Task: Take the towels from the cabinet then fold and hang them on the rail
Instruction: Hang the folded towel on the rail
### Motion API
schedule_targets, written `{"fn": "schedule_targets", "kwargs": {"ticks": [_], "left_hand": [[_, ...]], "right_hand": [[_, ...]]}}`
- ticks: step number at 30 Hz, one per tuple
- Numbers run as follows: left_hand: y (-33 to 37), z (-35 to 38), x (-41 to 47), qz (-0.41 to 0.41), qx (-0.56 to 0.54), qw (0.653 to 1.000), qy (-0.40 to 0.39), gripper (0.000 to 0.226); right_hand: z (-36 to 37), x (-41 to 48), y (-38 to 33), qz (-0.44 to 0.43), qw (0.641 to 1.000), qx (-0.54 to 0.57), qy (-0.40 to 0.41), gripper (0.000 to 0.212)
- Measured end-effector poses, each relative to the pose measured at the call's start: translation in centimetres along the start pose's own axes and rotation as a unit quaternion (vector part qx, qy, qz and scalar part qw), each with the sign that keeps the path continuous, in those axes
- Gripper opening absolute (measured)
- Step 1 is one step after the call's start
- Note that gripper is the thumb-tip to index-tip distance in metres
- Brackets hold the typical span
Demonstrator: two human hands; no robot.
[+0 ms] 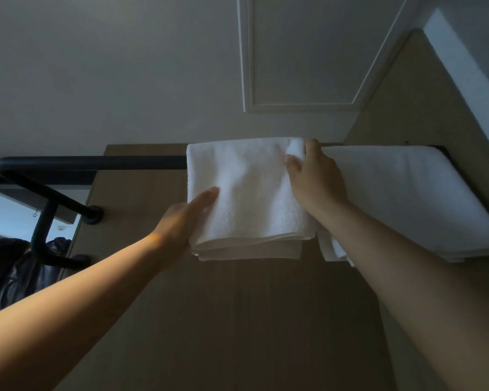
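Far left there's a mirror (9,218) with something dark and crumpled low down in it, too murky to say what. The black rail (91,162) runs out from that side across a wood panel (237,320) wall, and its curved bracket meets the panel just beside the mirror. Next along, the left hand (181,221) has the lower left edge of the folded white towel (246,193). The thumb is laid flat on the front and the other fingers are tucked behind where I can't see them, so it looks like a pinch through the layers. That towel is draped over the rail, roughly mid-span, hanging in stacked folds. The right hand (315,179) is up at the towel's top right corner, right at the rail, fingers curled onto the cloth and bunching it a bit. Just beside it on the right, a second towel (401,193) hangs over the same rail.
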State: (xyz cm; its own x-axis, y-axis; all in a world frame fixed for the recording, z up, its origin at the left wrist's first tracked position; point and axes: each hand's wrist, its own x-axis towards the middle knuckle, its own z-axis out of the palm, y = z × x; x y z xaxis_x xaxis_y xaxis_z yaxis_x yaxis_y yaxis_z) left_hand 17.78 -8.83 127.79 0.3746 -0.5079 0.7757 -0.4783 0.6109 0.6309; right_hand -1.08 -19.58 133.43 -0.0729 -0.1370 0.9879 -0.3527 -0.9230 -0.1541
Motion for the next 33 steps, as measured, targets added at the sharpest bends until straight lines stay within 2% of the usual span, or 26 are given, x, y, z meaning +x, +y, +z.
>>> {"fn": "schedule_targets", "kwargs": {"ticks": [4, 7, 9, 12, 16, 20, 28, 33], "left_hand": [[0.0, -0.5, -0.6, -0.009, -0.01, 1.0, -0.009, 0.065], [-0.2, -0.8, -1.0, -0.033, -0.034, 0.999, -0.011, 0.062], [-0.6, -0.8, -1.3, -0.048, -0.056, 0.997, -0.009, 0.061], [-1.4, -0.9, -1.6, -0.061, -0.077, 0.995, 0.002, 0.058], [-2.2, -1.3, -1.6, -0.025, -0.037, 0.999, 0.02, 0.07], [-2.6, -1.7, -1.4, -0.007, 0.005, 1.0, 0.011, 0.057], [-3.1, -2.5, -2.3, 0.023, -0.004, 1.0, -0.007, 0.059], [-3.1, -2.2, -2.7, 0.025, -0.025, 0.999, 0.011, 0.062]], "right_hand": [[-0.6, -2.9, 0.3, 0.016, 0.988, 0.111, -0.103, 0.048], [-1.2, -5.9, 1.3, 0.078, 0.959, 0.219, -0.162, 0.031], [-1.4, -7.5, 1.7, 0.1, 0.948, 0.243, -0.178, 0.026], [-1.2, -8.9, 1.9, 0.099, 0.942, 0.26, -0.189, 0.03], [-0.8, -9.3, 2.2, 0.102, 0.953, 0.234, -0.164, 0.033], [-0.3, -9.3, 2.7, 0.11, 0.965, 0.215, -0.1, 0.037], [0.4, -9.4, 3.3, 0.102, 0.974, 0.174, -0.104, 0.037], [0.6, -10.0, 3.7, 0.086, 0.984, 0.141, -0.059, 0.046]]}}
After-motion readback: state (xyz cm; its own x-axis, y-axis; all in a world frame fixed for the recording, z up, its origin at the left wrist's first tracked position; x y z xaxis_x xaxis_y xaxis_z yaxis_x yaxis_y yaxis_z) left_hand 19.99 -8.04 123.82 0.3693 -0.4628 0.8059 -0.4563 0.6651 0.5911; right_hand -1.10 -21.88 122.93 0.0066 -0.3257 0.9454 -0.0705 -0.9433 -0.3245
